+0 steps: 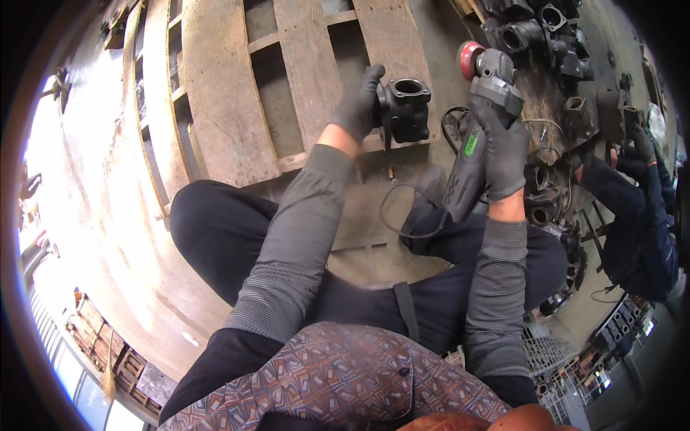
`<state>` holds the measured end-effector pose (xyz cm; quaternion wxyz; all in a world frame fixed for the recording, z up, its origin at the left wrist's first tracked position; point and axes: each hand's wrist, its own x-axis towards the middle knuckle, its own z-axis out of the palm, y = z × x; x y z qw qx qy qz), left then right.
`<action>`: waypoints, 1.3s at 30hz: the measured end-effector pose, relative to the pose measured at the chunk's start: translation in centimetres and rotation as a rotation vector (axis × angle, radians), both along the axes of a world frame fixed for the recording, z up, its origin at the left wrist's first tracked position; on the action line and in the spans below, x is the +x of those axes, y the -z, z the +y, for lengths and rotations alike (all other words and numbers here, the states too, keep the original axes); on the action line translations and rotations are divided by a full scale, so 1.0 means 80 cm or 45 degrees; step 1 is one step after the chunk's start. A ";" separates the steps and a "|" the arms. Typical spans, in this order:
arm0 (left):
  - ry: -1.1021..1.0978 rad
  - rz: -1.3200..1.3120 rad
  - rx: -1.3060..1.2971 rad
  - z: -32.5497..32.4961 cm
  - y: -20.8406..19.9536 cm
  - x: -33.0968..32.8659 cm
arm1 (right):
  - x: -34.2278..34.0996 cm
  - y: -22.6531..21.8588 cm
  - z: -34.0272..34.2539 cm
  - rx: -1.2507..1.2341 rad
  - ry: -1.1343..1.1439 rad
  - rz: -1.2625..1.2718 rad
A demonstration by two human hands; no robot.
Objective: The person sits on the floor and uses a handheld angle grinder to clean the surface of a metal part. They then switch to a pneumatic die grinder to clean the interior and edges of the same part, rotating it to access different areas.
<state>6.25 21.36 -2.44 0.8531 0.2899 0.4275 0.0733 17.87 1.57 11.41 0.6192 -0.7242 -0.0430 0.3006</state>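
My left hand (pixel 357 108), in a dark glove, is closed round the flanged side of a black metal casting (pixel 410 115). That casting has a square flange with a round opening facing up, and it is held at the near edge of the wooden pallet (pixel 215 79). In my gloved right hand (pixel 505 153) is an angle grinder (pixel 471 161), gripped by its dark body. Its head, with a red disc (pixel 470 60), points away from me, to the right of the casting and apart from it. The grinder's cord (pixel 402 231) loops below it.
More dark castings (pixel 521 36) are piled at the far right, and others (pixel 543 194) lie beside my right forearm. Another person (pixel 632 208) in dark clothes works at the right edge with gloved hands. A wire basket (pixel 550 348) stands behind at lower right; a broom (pixel 108 377) is at lower left.
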 end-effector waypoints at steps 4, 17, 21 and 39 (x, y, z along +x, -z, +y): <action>-0.093 -0.285 -0.182 -0.002 0.008 0.015 | 0.000 0.010 -0.003 -0.053 -0.006 -0.033; -0.159 0.000 0.923 -0.082 0.094 -0.010 | -0.031 0.060 0.036 -0.573 -0.362 -0.427; -0.230 -0.106 0.695 -0.083 0.092 -0.008 | -0.045 0.050 0.053 -0.871 -0.452 -0.481; -0.300 -0.093 0.715 -0.082 0.065 -0.005 | -0.059 0.059 0.065 -1.135 -0.610 -0.459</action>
